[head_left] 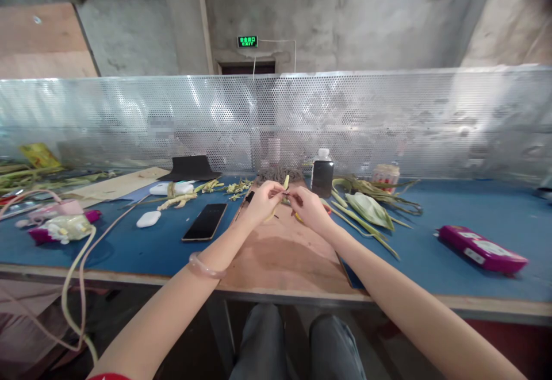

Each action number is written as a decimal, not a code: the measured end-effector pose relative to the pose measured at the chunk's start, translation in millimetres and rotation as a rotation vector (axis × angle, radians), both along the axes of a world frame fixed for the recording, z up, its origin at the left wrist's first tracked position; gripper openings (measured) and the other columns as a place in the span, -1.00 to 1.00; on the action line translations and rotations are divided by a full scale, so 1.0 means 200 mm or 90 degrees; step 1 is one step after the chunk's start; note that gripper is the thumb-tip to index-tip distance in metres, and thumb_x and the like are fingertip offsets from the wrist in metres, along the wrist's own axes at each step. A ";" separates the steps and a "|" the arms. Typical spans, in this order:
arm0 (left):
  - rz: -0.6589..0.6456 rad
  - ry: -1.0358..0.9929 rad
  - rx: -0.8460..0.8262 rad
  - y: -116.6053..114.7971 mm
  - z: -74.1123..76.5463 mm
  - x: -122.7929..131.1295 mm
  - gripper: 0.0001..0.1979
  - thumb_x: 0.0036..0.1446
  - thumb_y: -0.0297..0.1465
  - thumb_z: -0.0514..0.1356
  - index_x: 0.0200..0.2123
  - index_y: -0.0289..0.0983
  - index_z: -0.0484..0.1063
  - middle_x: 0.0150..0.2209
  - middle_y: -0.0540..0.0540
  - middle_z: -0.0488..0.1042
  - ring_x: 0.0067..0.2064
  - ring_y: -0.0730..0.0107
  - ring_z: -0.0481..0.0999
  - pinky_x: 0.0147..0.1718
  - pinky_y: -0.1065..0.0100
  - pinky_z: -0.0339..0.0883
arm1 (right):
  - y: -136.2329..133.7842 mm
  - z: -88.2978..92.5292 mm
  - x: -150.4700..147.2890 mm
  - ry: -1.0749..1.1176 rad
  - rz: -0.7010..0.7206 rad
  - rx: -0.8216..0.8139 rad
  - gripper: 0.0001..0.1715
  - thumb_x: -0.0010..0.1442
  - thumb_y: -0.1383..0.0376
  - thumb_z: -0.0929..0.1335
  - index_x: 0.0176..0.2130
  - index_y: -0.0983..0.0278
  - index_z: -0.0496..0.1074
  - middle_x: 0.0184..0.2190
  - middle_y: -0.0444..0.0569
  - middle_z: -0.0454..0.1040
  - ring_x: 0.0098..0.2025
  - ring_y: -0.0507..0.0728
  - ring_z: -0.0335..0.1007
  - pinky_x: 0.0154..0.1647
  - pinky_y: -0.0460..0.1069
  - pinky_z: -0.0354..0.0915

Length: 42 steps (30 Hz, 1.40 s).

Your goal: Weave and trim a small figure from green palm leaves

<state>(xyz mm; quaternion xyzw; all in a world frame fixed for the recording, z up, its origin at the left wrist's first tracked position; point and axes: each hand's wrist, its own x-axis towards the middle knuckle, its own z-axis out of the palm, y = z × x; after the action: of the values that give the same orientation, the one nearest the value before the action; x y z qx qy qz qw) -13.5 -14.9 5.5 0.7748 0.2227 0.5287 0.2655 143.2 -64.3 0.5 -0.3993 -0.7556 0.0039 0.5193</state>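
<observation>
1. Head view: two bare hands meet at the middle, taken here as the clock's centre, with twelve o'clock at the far side. One slim, pale yellow-green plant strip (pixel 286 182) sticks up at their fingertips, above one reddish-brown, flat wooden board (pixel 280 265).
2. The left hand (pixel 264 200) pinches the strip between thumb and fingers; one smooth, translucent pinkish bangle (pixel 207 267) rings that forearm.
3. The right hand (pixel 309 207) has thumb and fingers drawn together, touching at the strip's base; whether it grips the strip too, I cannot tell.
4. At twelve o'clock lies one grey, stringy, tangled bundle (pixel 280 173), with a shiny perforated metal screen (pixel 353 104) beyond.
5. At two o'clock stands one white-capped bottle (pixel 322 177), dark over most of its body.
6. At three o'clock lies one broad, smooth, pale-green leaf (pixel 371 210) among several long, thin stalks.
7. Between three and four o'clock lies one glossy magenta packet (pixel 482 250), oblong and soft-sided.
8. Between eight and nine o'clock lies one flat, black, rectangular phone (pixel 204 222); farther toward nine, one white, rounded case (pixel 149 219). Both rest on the blue tabletop (pixel 168 253).
</observation>
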 end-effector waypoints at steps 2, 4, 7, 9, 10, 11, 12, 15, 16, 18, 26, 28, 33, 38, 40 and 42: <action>0.002 0.000 -0.002 0.00 0.01 0.00 -0.90 0.05 -0.40 0.18 -0.34 -0.30 0.40 -0.27 -0.10 0.41 -0.24 0.37 0.45 -0.20 0.30 0.33 | -0.01 0.00 0.00 0.012 0.011 -0.004 -0.80 0.17 0.31 0.25 -0.25 0.27 0.44 -0.40 -0.04 0.44 -0.48 0.05 0.39 -0.40 -0.05 0.28; 0.000 -0.006 -0.009 -0.01 0.02 0.00 -0.90 0.05 -0.40 0.17 -0.34 -0.30 0.40 -0.28 -0.09 0.40 -0.25 0.38 0.45 -0.20 0.31 0.33 | -0.01 0.01 -0.01 0.024 0.022 -0.013 -0.79 0.19 0.29 0.24 -0.25 0.27 0.45 -0.39 -0.04 0.45 -0.52 0.04 0.39 -0.41 -0.05 0.29; -0.017 -0.027 -0.028 -0.03 0.02 0.00 -0.90 0.04 -0.41 0.18 -0.34 -0.30 0.40 -0.29 -0.08 0.41 -0.25 0.38 0.47 -0.21 0.32 0.34 | -0.02 0.01 -0.01 0.060 0.038 -0.031 -0.79 0.18 0.25 0.26 -0.30 0.26 0.46 -0.43 -0.07 0.46 -0.59 0.02 0.37 -0.44 -0.05 0.29; -0.025 -0.041 -0.045 -0.05 0.03 0.00 -0.89 0.03 -0.39 0.19 -0.34 -0.30 0.41 -0.29 -0.08 0.42 -0.25 0.38 0.47 -0.21 0.32 0.34 | -0.02 0.02 -0.02 0.092 0.047 -0.043 -0.79 0.17 0.22 0.27 -0.31 0.26 0.46 -0.44 -0.08 0.47 -0.61 0.01 0.37 -0.47 -0.06 0.30; -0.025 -0.045 -0.053 -0.06 0.03 0.00 -0.87 0.03 -0.37 0.20 -0.33 -0.29 0.41 -0.29 -0.08 0.43 -0.25 0.37 0.47 -0.21 0.32 0.34 | -0.02 0.02 -0.02 0.106 0.051 -0.049 -0.79 0.17 0.22 0.28 -0.32 0.25 0.47 -0.43 -0.08 0.48 -0.62 0.01 0.38 -0.48 -0.06 0.30; -0.022 -0.046 -0.061 -0.06 0.03 0.00 -0.86 0.03 -0.35 0.20 -0.32 -0.29 0.41 -0.30 -0.08 0.44 -0.25 0.37 0.47 -0.21 0.31 0.34 | -0.02 0.01 -0.02 0.115 0.053 -0.054 -0.79 0.16 0.22 0.28 -0.32 0.25 0.47 -0.43 -0.08 0.49 -0.62 0.01 0.38 -0.50 -0.06 0.30; -0.020 -0.044 -0.069 -0.07 0.04 0.00 -0.84 0.03 -0.34 0.21 -0.32 -0.29 0.42 -0.30 -0.08 0.44 -0.25 0.36 0.47 -0.20 0.31 0.35 | -0.02 0.01 -0.02 0.120 0.054 -0.059 -0.79 0.16 0.22 0.28 -0.31 0.25 0.47 -0.43 -0.08 0.50 -0.63 0.01 0.38 -0.52 -0.07 0.30; -0.014 -0.030 -0.082 -0.09 0.06 0.01 -0.84 0.04 -0.34 0.20 -0.30 -0.29 0.43 -0.28 -0.09 0.47 -0.23 0.35 0.48 -0.18 0.29 0.34 | -0.01 0.01 -0.01 0.127 0.063 -0.066 -0.80 0.15 0.23 0.28 -0.30 0.26 0.46 -0.44 -0.08 0.50 -0.62 0.02 0.40 -0.55 -0.08 0.29; -0.011 -0.024 -0.082 -0.10 0.07 0.01 -0.84 0.05 -0.34 0.18 -0.29 -0.30 0.44 -0.27 -0.10 0.47 -0.22 0.35 0.47 -0.17 0.29 0.34 | -0.01 0.01 -0.01 0.129 0.069 -0.067 -0.80 0.15 0.24 0.27 -0.30 0.27 0.45 -0.45 -0.08 0.50 -0.61 0.02 0.41 -0.55 -0.08 0.30; -0.006 -0.016 -0.072 -0.11 0.08 0.00 -0.82 0.10 -0.35 0.13 -0.27 -0.30 0.45 -0.24 -0.13 0.47 -0.17 0.34 0.46 -0.12 0.27 0.32 | -0.01 0.01 0.00 0.132 0.078 -0.067 -0.81 0.15 0.25 0.27 -0.30 0.27 0.44 -0.47 -0.09 0.49 -0.60 0.03 0.42 -0.52 -0.08 0.31; -0.042 0.073 0.009 -0.12 0.08 -0.02 -0.73 -0.01 -0.35 0.25 -0.18 -0.28 0.43 -0.04 -0.17 0.28 -0.15 0.36 0.46 -0.15 0.28 0.39 | -0.02 0.04 0.04 0.120 0.070 -0.066 -0.81 0.15 0.22 0.28 -0.35 0.27 0.41 -0.53 -0.11 0.46 -0.59 0.05 0.43 -0.50 -0.05 0.32; -0.012 0.093 0.015 -0.12 0.08 -0.02 -0.72 -0.04 -0.34 0.28 -0.22 -0.29 0.43 -0.06 -0.15 0.28 -0.21 0.40 0.46 -0.16 0.28 0.40 | -0.03 0.04 0.04 0.118 0.091 -0.082 -0.82 0.14 0.21 0.28 -0.34 0.27 0.41 -0.51 -0.11 0.46 -0.58 0.05 0.43 -0.52 -0.06 0.33; 0.001 0.132 0.020 -0.12 0.09 -0.03 -0.82 -0.02 -0.35 0.26 -0.30 -0.29 0.45 -0.09 -0.13 0.31 -0.26 0.44 0.45 -0.19 0.28 0.41 | -0.05 0.06 0.05 0.097 0.120 -0.101 -0.81 0.15 0.20 0.28 -0.34 0.26 0.40 -0.50 -0.11 0.45 -0.57 0.04 0.44 -0.49 -0.05 0.36; -0.028 0.118 0.020 -0.10 0.09 -0.04 -0.83 0.00 -0.36 0.24 -0.31 -0.30 0.46 -0.12 -0.14 0.32 -0.21 0.40 0.44 -0.18 0.29 0.39 | -0.06 0.07 0.04 0.110 0.139 -0.129 -0.78 0.13 0.17 0.30 -0.36 0.27 0.40 -0.51 -0.11 0.45 -0.57 0.04 0.43 -0.49 -0.05 0.37; -0.035 0.104 0.008 -0.10 0.09 -0.04 -0.84 -0.01 -0.38 0.24 -0.32 -0.32 0.46 -0.12 -0.15 0.33 -0.21 0.40 0.44 -0.18 0.28 0.39 | -0.06 0.07 0.04 0.123 0.150 -0.138 -0.76 0.12 0.14 0.31 -0.36 0.28 0.40 -0.51 -0.11 0.46 -0.58 0.04 0.42 -0.51 -0.05 0.37; -0.044 0.092 -0.004 -0.10 0.09 -0.04 -0.86 -0.01 -0.41 0.23 -0.33 -0.33 0.46 -0.12 -0.16 0.33 -0.22 0.41 0.45 -0.18 0.28 0.38 | -0.06 0.07 0.04 0.132 0.155 -0.141 -0.74 0.11 0.12 0.31 -0.36 0.28 0.40 -0.51 -0.11 0.45 -0.58 0.03 0.42 -0.52 -0.06 0.36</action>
<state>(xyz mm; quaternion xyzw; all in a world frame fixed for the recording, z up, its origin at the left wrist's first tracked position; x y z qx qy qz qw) -20.6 -35.0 24.4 0.8172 0.2163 0.4614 0.2694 152.0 -75.4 14.6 -0.3568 -0.7358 0.1911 0.5429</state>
